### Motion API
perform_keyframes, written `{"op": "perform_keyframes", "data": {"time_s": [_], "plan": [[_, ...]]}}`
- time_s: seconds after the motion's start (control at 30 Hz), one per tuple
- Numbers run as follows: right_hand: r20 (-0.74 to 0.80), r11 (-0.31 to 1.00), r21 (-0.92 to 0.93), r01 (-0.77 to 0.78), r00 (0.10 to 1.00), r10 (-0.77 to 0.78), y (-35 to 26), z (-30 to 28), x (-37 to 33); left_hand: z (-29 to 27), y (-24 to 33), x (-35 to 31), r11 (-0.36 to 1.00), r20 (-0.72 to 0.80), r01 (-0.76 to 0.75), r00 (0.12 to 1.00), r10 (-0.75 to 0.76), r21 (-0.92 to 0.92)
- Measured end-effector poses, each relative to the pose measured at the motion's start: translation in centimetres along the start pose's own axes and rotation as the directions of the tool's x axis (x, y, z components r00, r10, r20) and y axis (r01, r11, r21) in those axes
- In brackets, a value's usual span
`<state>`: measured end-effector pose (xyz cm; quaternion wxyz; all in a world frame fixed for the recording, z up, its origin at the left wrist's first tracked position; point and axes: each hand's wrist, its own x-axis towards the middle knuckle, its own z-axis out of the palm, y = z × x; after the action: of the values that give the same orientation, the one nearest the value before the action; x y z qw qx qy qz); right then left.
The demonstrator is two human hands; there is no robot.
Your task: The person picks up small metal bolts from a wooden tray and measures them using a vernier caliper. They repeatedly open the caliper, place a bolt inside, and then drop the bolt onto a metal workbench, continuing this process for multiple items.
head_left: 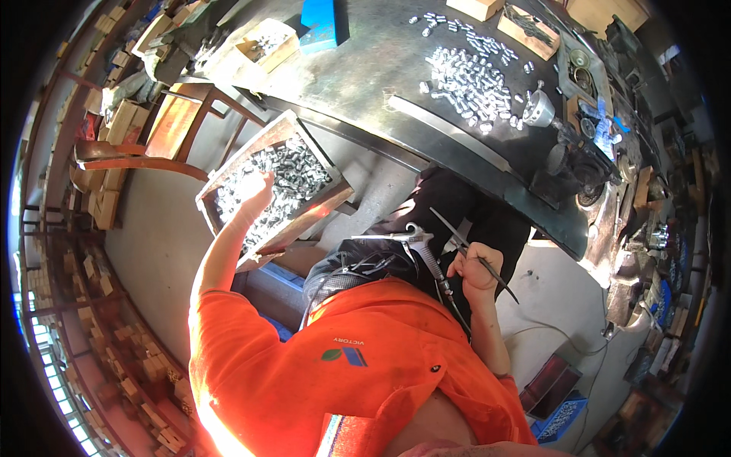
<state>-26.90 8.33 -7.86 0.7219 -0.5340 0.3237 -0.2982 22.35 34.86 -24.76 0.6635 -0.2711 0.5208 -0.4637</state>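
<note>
My left hand [259, 190] is down among small metal cylindrical parts [297, 171] in a wooden box [308, 222]. Its fingers look curled together; whatever is in them is hidden. Over to the right, my right hand [480, 268] is closed round a long, thin, dark file [499, 278] with tapered ends. The file slants across the fist, one end toward the bench and the other toward my forearm. On my lap rests a silver air blow gun [415, 236] with a hose, close to the right hand but apart from it.
The dark workbench [365, 84] carries a spread of metal parts [468, 84], a flat metal bar [449, 133] and a chuck [539, 109] on its right. A wooden chair [171, 129] stands left of the box. Blue crates [560, 419] and a hose lie on the floor.
</note>
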Motion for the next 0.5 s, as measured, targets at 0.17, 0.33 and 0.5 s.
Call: {"op": "perform_keyframes", "data": {"time_s": [0.17,0.33,0.5], "plan": [[0.006,1.000,-0.002,-0.005,1.000,0.005,0.0,-0.2,-0.1,-0.2,-2.7,1.5,0.999,-0.104,-0.048,0.993,0.047,-0.005],[0.027,0.999,0.041,-0.017,0.999,0.016,0.0,0.0,-0.3,0.8,-2.7,1.3,0.557,0.143,0.303,0.939,-0.312,-0.774],[0.009,0.999,0.039,-0.017,1.000,0.017,-0.2,-0.7,-0.4,-1.1,-17.9,3.2,-0.932,0.718,0.324,0.687,0.114,-0.161]]}}
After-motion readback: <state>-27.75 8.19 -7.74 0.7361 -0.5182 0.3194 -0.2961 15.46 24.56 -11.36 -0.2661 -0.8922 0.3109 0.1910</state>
